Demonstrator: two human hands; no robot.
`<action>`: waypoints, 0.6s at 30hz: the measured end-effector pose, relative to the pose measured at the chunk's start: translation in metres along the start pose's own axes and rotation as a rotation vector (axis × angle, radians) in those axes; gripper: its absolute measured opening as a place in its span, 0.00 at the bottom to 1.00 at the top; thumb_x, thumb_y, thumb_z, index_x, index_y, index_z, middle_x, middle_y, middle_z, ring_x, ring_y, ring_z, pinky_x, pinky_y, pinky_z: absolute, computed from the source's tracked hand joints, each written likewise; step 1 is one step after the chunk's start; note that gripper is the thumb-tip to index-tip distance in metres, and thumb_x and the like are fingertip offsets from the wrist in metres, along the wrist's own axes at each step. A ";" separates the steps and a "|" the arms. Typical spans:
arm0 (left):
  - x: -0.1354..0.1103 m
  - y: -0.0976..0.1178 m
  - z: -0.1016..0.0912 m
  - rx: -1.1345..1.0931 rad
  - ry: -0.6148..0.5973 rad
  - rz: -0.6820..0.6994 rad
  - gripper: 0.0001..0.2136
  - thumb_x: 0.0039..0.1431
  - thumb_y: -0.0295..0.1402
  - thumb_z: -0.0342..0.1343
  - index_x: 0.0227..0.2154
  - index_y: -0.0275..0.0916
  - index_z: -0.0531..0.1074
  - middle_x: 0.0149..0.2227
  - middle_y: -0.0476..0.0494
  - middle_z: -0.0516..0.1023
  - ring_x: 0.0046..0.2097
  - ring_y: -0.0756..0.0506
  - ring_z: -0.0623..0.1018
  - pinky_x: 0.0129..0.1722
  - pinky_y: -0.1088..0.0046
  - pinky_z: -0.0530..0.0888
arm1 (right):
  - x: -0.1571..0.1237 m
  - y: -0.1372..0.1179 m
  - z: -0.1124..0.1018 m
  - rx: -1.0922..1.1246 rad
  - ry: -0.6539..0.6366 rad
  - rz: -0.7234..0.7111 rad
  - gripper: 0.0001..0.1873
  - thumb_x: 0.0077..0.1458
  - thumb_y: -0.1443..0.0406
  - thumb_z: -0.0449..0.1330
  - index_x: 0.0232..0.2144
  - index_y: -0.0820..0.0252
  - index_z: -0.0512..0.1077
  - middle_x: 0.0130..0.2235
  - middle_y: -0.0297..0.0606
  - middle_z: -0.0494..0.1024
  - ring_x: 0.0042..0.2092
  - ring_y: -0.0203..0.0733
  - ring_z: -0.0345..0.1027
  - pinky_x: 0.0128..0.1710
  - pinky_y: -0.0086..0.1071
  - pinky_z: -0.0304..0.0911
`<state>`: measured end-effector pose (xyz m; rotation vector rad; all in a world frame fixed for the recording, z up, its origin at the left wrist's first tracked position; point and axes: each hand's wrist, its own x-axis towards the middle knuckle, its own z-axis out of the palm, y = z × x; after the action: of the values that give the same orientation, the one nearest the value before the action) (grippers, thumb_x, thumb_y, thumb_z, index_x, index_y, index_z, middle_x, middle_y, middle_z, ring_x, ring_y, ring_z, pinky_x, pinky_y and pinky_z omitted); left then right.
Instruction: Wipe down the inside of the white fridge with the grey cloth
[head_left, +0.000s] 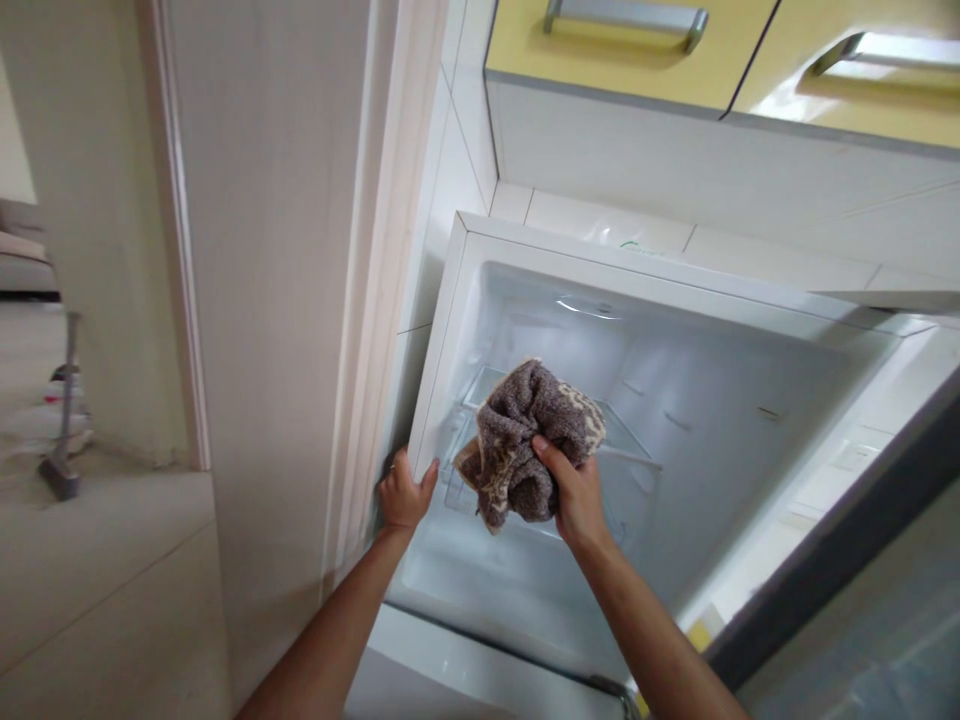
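Observation:
A bunched brown towel (529, 440) with a cream pattern is gripped in my right hand (579, 495), the thumb pressed on its top. It hangs in front of the open white refrigerator (439, 390), whose inside holds a clear glass shelf (619, 435). At the refrigerator's left side wall, my left hand (405, 495) is wrapped round the front edge, thumb on the inner side and fingers on the outer side. The fingers under the towel are hidden.
Yellow cabinets (600, 40) with metal handles hang above. The open refrigerator door (847, 540) stands at the right. A pale door frame (300, 300) rises close on the left. Beyond it, a grey broom-like tool (61, 470) stands on the tiled floor.

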<state>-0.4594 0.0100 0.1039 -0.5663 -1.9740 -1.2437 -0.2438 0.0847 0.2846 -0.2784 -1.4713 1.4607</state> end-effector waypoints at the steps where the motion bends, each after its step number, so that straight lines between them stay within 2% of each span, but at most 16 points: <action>1: 0.000 0.003 -0.003 -0.010 -0.025 -0.012 0.31 0.66 0.58 0.46 0.51 0.31 0.70 0.41 0.26 0.84 0.40 0.33 0.85 0.35 0.64 0.74 | -0.006 -0.002 -0.004 -0.003 0.015 -0.007 0.32 0.42 0.51 0.75 0.46 0.63 0.80 0.44 0.42 0.84 0.46 0.50 0.77 0.50 0.42 0.72; 4: 0.003 0.017 -0.019 -0.078 -0.132 -0.101 0.31 0.67 0.56 0.47 0.54 0.30 0.68 0.48 0.22 0.82 0.46 0.31 0.84 0.42 0.60 0.77 | -0.023 -0.008 -0.015 -0.006 0.058 -0.026 0.33 0.44 0.51 0.75 0.49 0.62 0.79 0.46 0.42 0.84 0.48 0.51 0.77 0.52 0.43 0.71; 6: 0.006 0.030 -0.034 -0.158 -0.239 -0.224 0.30 0.66 0.53 0.51 0.58 0.30 0.66 0.53 0.21 0.80 0.53 0.29 0.82 0.48 0.55 0.77 | -0.033 -0.013 -0.021 -0.030 0.063 -0.041 0.32 0.45 0.51 0.74 0.50 0.62 0.79 0.47 0.42 0.83 0.49 0.51 0.77 0.53 0.44 0.71; 9: 0.009 0.054 -0.064 -0.281 -0.374 -0.423 0.29 0.65 0.45 0.54 0.62 0.30 0.64 0.59 0.21 0.75 0.63 0.29 0.75 0.59 0.51 0.73 | -0.047 -0.019 -0.027 -0.097 0.045 -0.051 0.30 0.47 0.50 0.73 0.49 0.62 0.79 0.46 0.42 0.83 0.49 0.52 0.76 0.53 0.45 0.70; 11: 0.007 0.073 -0.090 -0.343 -0.378 -0.484 0.28 0.66 0.43 0.53 0.62 0.29 0.64 0.63 0.21 0.72 0.67 0.32 0.71 0.65 0.53 0.68 | -0.053 -0.023 -0.028 -0.152 0.058 -0.065 0.31 0.47 0.49 0.73 0.47 0.63 0.79 0.46 0.43 0.83 0.48 0.53 0.76 0.52 0.46 0.70; 13: 0.000 0.097 -0.121 -0.477 -0.318 -0.497 0.27 0.68 0.44 0.50 0.63 0.32 0.64 0.66 0.25 0.69 0.69 0.35 0.68 0.69 0.55 0.64 | -0.058 -0.026 -0.024 -0.199 0.087 -0.077 0.33 0.45 0.47 0.72 0.47 0.63 0.78 0.46 0.44 0.83 0.48 0.54 0.76 0.52 0.47 0.70; 15: -0.011 0.125 -0.154 -0.702 -0.274 -0.473 0.27 0.69 0.48 0.49 0.63 0.37 0.66 0.67 0.30 0.69 0.68 0.37 0.69 0.68 0.56 0.66 | -0.062 -0.029 -0.019 -0.224 0.105 -0.084 0.34 0.45 0.46 0.72 0.47 0.64 0.76 0.47 0.45 0.82 0.49 0.55 0.76 0.52 0.48 0.70; 18: -0.030 0.168 -0.193 -0.869 -0.410 -0.309 0.26 0.69 0.50 0.49 0.64 0.44 0.66 0.69 0.37 0.68 0.69 0.38 0.68 0.68 0.55 0.66 | -0.067 -0.032 -0.011 -0.239 0.092 -0.116 0.34 0.46 0.46 0.71 0.49 0.62 0.75 0.49 0.46 0.82 0.51 0.55 0.75 0.54 0.48 0.70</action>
<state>-0.2587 -0.0897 0.2312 -1.0172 -1.7979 -2.3581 -0.1890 0.0333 0.2779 -0.3942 -1.5611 1.1660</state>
